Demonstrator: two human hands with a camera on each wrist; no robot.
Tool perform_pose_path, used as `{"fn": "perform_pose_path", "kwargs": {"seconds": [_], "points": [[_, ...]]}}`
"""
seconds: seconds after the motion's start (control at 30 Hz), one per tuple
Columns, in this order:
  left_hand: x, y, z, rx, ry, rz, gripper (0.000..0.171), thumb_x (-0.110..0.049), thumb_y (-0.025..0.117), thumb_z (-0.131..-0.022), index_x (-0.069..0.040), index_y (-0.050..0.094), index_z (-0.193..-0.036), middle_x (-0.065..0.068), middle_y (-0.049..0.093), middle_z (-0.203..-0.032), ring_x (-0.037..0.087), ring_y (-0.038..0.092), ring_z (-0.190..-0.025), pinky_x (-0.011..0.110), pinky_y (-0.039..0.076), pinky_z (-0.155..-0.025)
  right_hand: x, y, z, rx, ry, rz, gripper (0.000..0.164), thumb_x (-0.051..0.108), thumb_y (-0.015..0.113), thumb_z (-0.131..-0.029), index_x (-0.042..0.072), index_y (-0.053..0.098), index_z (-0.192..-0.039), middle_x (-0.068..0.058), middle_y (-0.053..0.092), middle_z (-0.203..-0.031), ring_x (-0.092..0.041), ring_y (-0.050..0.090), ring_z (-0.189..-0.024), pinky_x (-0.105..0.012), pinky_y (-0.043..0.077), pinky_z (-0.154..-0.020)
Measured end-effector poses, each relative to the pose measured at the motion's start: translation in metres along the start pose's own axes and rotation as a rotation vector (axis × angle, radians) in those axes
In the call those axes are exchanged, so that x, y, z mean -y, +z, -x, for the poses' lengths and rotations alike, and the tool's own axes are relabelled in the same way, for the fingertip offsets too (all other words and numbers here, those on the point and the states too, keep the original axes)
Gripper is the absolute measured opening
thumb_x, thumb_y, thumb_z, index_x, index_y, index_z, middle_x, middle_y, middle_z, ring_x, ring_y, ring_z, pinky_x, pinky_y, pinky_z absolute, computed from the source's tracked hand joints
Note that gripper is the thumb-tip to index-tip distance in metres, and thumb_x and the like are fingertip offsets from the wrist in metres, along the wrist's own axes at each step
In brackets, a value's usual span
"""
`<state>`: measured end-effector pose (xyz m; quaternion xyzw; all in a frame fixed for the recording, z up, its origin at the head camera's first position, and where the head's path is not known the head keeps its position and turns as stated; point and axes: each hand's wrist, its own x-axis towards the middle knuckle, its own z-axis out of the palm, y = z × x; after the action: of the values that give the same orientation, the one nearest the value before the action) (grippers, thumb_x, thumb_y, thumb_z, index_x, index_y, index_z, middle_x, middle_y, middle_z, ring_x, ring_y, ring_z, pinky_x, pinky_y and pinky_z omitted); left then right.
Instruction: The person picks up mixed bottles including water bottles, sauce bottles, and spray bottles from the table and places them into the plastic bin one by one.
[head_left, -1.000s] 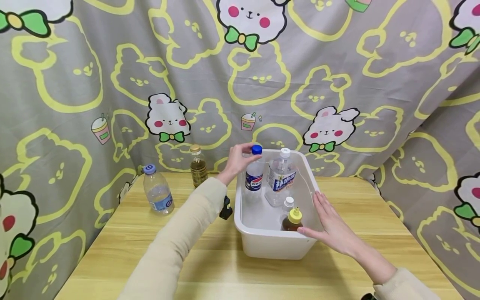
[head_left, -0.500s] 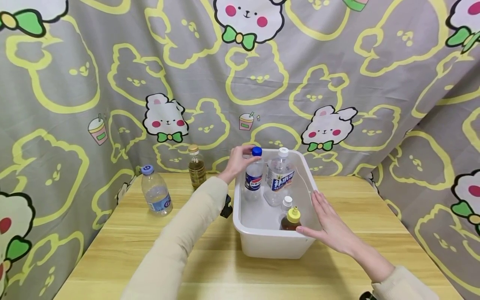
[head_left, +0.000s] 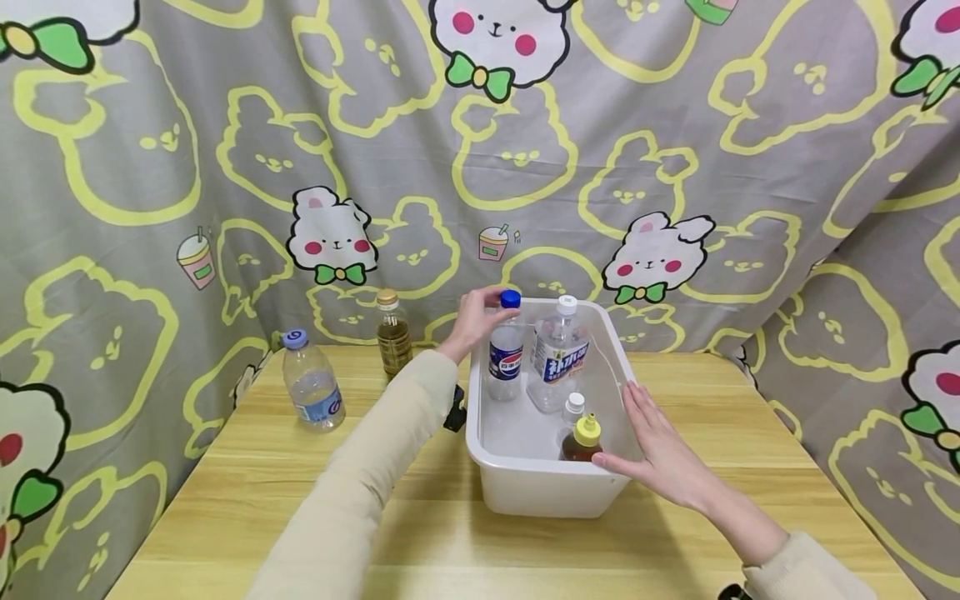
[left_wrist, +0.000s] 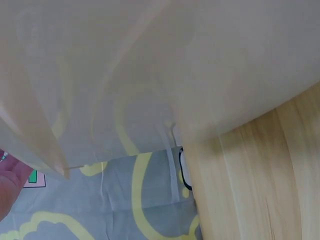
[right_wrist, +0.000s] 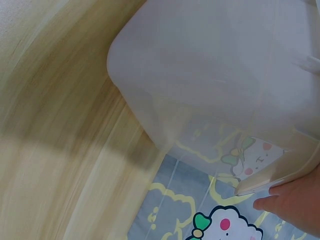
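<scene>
In the head view my left hand (head_left: 474,323) pinches the blue cap of a clear plastic Pepsi bottle (head_left: 506,363) between thumb and fingers. This bottle stands nearly upright inside a white plastic tub (head_left: 547,492), by its left wall. My right hand (head_left: 667,450) rests on the tub's right rim with its fingers extended and the thumb at the front corner. Also in the tub are a large clear bottle (head_left: 558,360) with a white cap, a small white-capped bottle (head_left: 573,407) and a yellow-capped bottle (head_left: 583,442) of brown liquid. Both wrist views mostly show the tub's outer walls.
Left of the tub, a clear bottle (head_left: 313,385) with a light purple cap and a gold-capped bottle (head_left: 394,337) of dark liquid stand on the wooden table (head_left: 427,533). A patterned grey curtain (head_left: 420,125) hangs behind and at both sides.
The Pepsi bottle and my left hand have shifted slightly left and up over the last half second. My right hand stays on the rim; the other bottles keep their places.
</scene>
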<state>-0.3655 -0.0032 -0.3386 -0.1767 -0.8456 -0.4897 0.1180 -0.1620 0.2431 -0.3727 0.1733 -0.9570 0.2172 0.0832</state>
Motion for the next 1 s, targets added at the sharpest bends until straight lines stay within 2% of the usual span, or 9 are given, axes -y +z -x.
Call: {"fn": "perform_pose_path", "kwargs": {"seconds": [0.23,0.5,1.0], "points": [[-0.002,0.0,-0.001,0.003,-0.012,-0.023,0.041,-0.021,0.07,-0.076,-0.005,0.059,-0.113,0.009,0.064,-0.099,0.019,0.058,-0.092,0.027,0.046,-0.08,0.0,0.0,0.0,-0.001,-0.003,-0.004,0.096,0.049,0.062,-0.076,-0.01,0.014,-0.136,-0.026,0.008,-0.142,-0.036,0.005,-0.131,-0.054,0.014,-0.101],[-0.003,-0.001,0.0,0.019,-0.037,-0.019,0.052,-0.023,0.069,-0.077,-0.002,0.052,-0.121,0.011,0.06,-0.111,0.024,0.054,-0.102,0.033,0.043,-0.087,0.0,0.0,0.001,-0.011,-0.009,0.0,0.096,0.048,0.062,-0.076,-0.011,0.015,-0.136,-0.027,0.009,-0.142,-0.036,0.006,-0.131,-0.054,0.015,-0.1],[-0.008,-0.012,0.009,0.057,-0.058,-0.009,0.057,-0.027,0.068,-0.079,-0.002,0.047,-0.126,0.012,0.055,-0.118,0.026,0.051,-0.106,0.033,0.042,-0.089,0.002,0.0,0.001,-0.016,-0.012,-0.007,0.095,0.047,0.062,-0.077,-0.01,0.015,-0.136,-0.027,0.01,-0.142,-0.036,0.006,-0.131,-0.055,0.015,-0.1]]}}
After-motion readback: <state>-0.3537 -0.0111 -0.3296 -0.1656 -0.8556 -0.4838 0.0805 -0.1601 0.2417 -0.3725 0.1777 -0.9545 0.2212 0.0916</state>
